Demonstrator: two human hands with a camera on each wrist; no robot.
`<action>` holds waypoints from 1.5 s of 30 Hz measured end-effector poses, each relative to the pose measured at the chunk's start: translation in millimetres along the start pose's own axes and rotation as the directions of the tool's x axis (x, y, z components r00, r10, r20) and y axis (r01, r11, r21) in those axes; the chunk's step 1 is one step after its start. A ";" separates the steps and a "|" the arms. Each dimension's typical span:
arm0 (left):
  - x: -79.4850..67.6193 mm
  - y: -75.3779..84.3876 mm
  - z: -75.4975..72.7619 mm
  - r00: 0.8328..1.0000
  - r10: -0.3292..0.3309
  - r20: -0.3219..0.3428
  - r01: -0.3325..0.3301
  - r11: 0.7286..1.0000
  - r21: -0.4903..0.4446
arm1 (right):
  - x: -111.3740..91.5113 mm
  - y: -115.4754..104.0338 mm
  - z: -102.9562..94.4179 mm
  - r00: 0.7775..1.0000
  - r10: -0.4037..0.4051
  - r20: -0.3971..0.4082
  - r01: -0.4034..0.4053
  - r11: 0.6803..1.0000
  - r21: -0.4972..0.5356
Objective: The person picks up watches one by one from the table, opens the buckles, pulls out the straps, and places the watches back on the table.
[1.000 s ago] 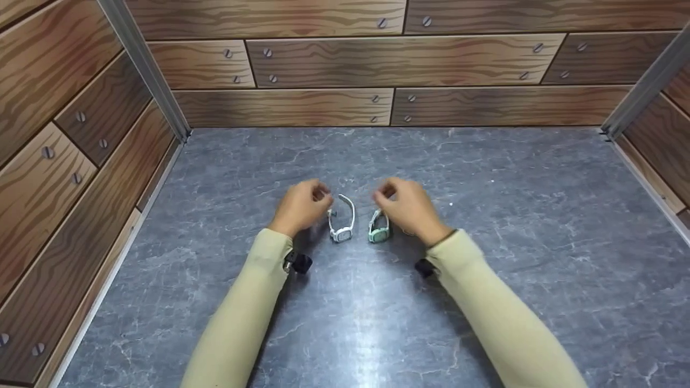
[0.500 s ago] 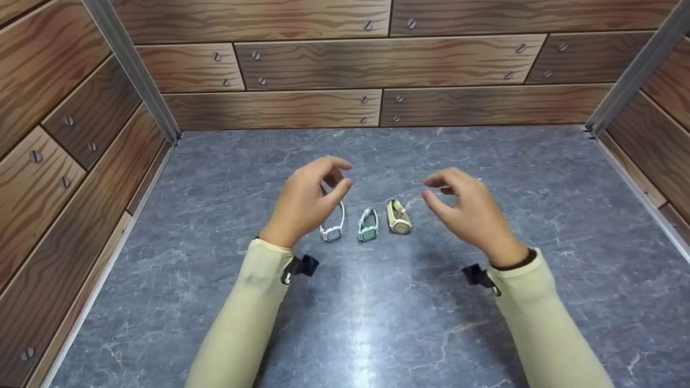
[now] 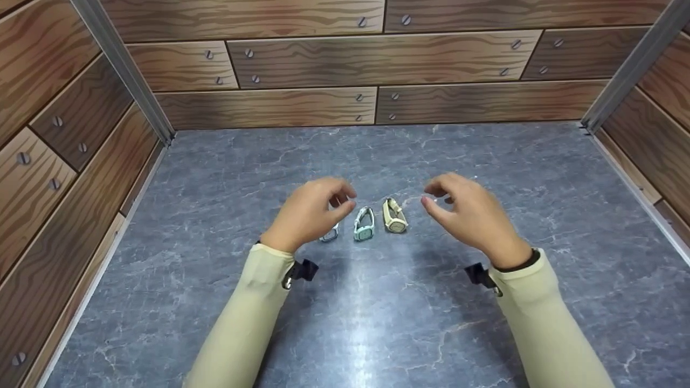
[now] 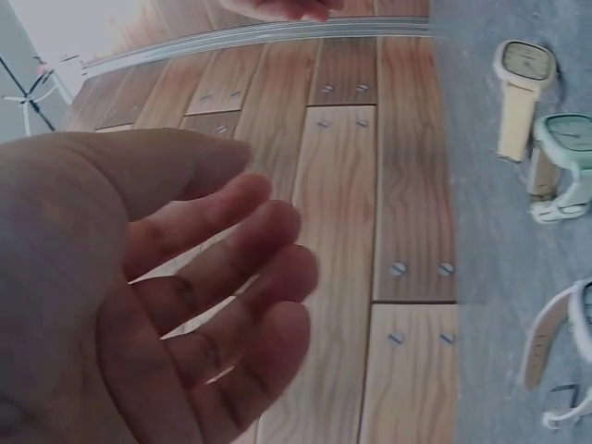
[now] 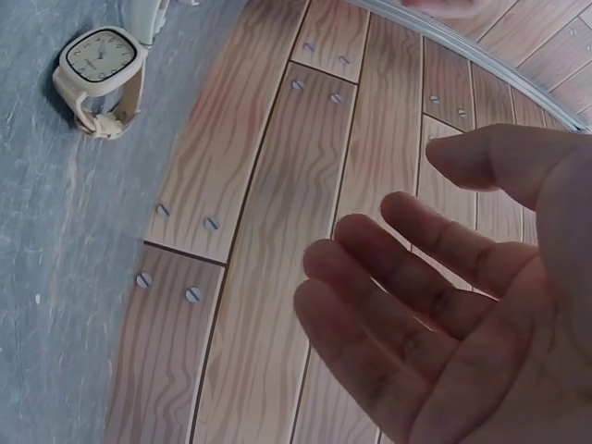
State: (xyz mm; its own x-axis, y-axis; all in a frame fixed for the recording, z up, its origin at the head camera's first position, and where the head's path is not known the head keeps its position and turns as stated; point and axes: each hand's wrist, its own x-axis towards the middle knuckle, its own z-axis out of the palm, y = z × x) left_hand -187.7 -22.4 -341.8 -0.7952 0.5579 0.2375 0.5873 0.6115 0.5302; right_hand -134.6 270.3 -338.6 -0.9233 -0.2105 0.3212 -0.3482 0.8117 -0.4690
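Three wristwatches form a short row on the grey marbled table. At its left end is a white watch (image 3: 329, 234), mostly covered by my left hand (image 3: 310, 213) in the head view. A mint green watch (image 3: 364, 233) lies in the middle, its strap looped back. The cream yellow watch (image 3: 396, 224) is on the right, also visible in the right wrist view with its square dial (image 5: 102, 55). My left hand hovers with loosely bent fingers and holds nothing. Off to the right of the cream watch, my right hand (image 3: 474, 215) is raised, fingers relaxed, palm bare.
Wood-print panels enclose the table (image 3: 226, 302) at the back wall (image 3: 302, 59) and on both sides. Grey metal posts (image 3: 121, 67) stand in the back corners. A black strap device (image 3: 302, 270) sits on each wrist.
My right hand has moved right, away from the watches, uncovering the cream one. My left hand rose and spread its fingers, then came lower over the white watch. The head view shifted slightly.
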 end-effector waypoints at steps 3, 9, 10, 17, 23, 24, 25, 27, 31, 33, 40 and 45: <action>2.5 -4.3 9.3 0.998 -0.003 0.069 0.002 1.000 0.009 | 0.3 1.5 3.1 0.999 0.013 0.049 -0.013 1.000 -0.013; 7.4 -18.2 33.7 0.988 0.009 0.154 -0.019 0.998 0.063 | 0.8 5.3 7.6 0.991 0.034 0.128 -0.028 0.999 -0.042; 8.0 -20.5 37.5 0.987 0.013 0.161 -0.027 0.996 0.080 | 1.2 6.0 8.2 0.990 0.037 0.139 -0.031 0.998 -0.046; 10.5 -30.0 56.9 0.981 0.053 0.188 -0.081 0.987 0.141 | 3.7 9.2 12.2 0.981 0.045 0.187 -0.039 0.999 -0.035; 12.6 -31.3 65.4 0.979 0.072 0.190 -0.108 0.977 0.183 | 3.5 11.3 15.8 0.975 0.057 0.216 -0.054 0.998 -0.023; 12.8 -31.1 66.0 0.979 0.077 0.191 -0.114 0.975 0.191 | 3.5 11.5 16.1 0.974 0.058 0.220 -0.055 0.998 -0.022; 13.2 -31.0 66.4 0.978 0.081 0.193 -0.119 0.973 0.198 | 3.7 12.0 16.6 0.974 0.056 0.221 -0.052 0.998 -0.024; 13.7 -31.1 67.0 0.979 0.079 0.189 -0.117 0.972 0.203 | 4.0 12.5 17.1 0.974 0.051 0.220 -0.046 0.999 -0.026; 14.2 -32.6 67.3 0.984 0.060 0.169 -0.092 0.977 0.191 | 4.7 12.1 16.6 0.974 0.044 0.220 -0.038 0.999 -0.030; 14.2 -32.8 67.6 0.986 0.053 0.160 -0.082 0.981 0.178 | 4.6 12.1 15.8 0.973 0.045 0.227 -0.040 0.999 -0.026; 14.7 -33.5 68.4 0.987 0.014 0.162 -0.042 0.985 0.165 | 4.2 14.9 16.7 0.970 0.040 0.241 -0.038 0.999 -0.013; 15.0 -35.2 67.2 0.989 0.031 0.143 -0.055 0.984 0.171 | 5.2 16.1 18.3 0.969 0.035 0.244 -0.034 0.999 -0.009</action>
State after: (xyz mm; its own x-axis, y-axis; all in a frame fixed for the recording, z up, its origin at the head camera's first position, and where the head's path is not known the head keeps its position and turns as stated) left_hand -210.2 2.2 -411.5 -0.7471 0.6508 0.1352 0.6476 0.6667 0.3690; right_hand -147.9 272.3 -359.5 -0.9465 -0.3087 0.0939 -0.3153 0.8230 -0.4725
